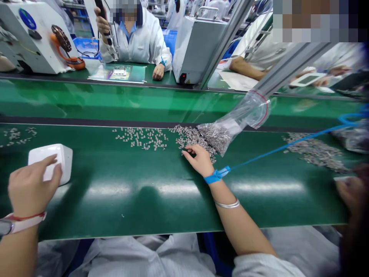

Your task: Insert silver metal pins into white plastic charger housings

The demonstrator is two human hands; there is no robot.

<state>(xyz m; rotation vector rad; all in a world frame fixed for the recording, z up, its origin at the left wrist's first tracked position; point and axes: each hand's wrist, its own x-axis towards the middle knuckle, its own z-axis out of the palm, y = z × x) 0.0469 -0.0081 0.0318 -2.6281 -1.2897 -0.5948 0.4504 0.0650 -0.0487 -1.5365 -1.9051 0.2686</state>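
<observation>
At the left of the head view, my left hand [34, 186] lies with its fingers on a white rounded box [66, 163] and seems to grip it. My right hand [200, 157], with a blue strap at the wrist, reaches into the edge of a pile of small metal parts [187, 136]. Its thumb and index finger are bent close together; whether a part is between them is too small to tell. A clear plastic bag [227, 129] full of such parts lies just beyond that hand. Loose metal parts [144, 136] are spread left of the pile.
The green work surface [115, 211] has more parts at its far left and right [317, 152]. A blue cord [265, 154] runs rightward from my wrist. A metal post [276, 77] slants behind the bag. A co-worker's hand [350, 190] is at the right edge; others sit opposite.
</observation>
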